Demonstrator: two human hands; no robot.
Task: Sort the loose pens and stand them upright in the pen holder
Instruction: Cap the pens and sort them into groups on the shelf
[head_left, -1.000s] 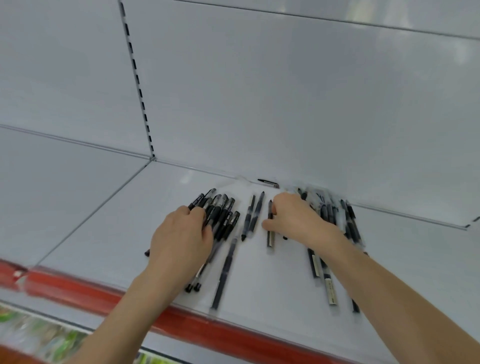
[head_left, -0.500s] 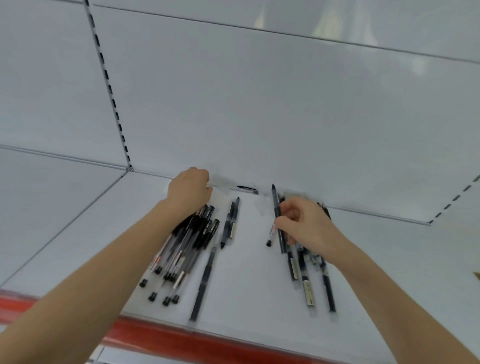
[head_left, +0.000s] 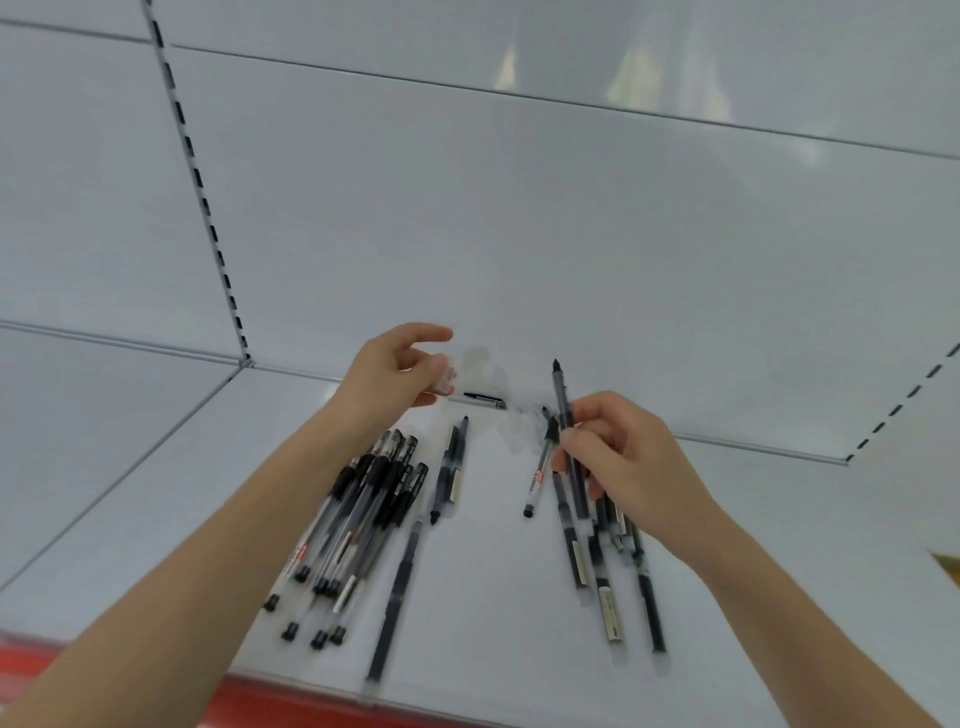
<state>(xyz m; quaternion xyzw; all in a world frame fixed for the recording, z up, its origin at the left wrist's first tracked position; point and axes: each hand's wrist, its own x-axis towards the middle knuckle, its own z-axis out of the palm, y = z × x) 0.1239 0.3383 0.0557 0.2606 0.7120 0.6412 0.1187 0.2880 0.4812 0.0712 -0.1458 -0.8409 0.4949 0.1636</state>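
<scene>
Pinches a dark pen (head_left: 563, 410) between thumb and fingertips of the right hand (head_left: 626, 467), centre right of the frame, tip aimed at the top, barrel raised off the white shelf (head_left: 493, 597). Cannot tell about contact between that hand and a clear-barrelled pen (head_left: 540, 470) just left of it, lying slanted, black end toward the bottom. Holds the left hand (head_left: 392, 374) just above centre, at the foot of the white back panel (head_left: 519, 234): index finger out, thumb below, other fingers curled beside a clear, smeared thing (head_left: 451, 375). Cannot tell whether pinching it or merely near it, nor whether pen holder or wrapping. Between the two hands, against the panel foot, a short black pen (head_left: 485, 399) lying crosswise. Below the left wrist, lower left of centre, a bunch of clear pens with black ends (head_left: 358, 525), side by side and touching. Just right of the bunch, a pair of dark pens (head_left: 449, 467) pressed together; below the pair, a single long dark pen (head_left: 397, 592) running down to the shelf's front edge. Below the right hand, lower right of centre, several more dark pens (head_left: 602, 577) fanned flat, partly under the palm. Every pen flat on the shelf save the pinched one. Along the bottom edge, a red strip (head_left: 291, 706); at upper left, a slotted upright (head_left: 208, 218).
</scene>
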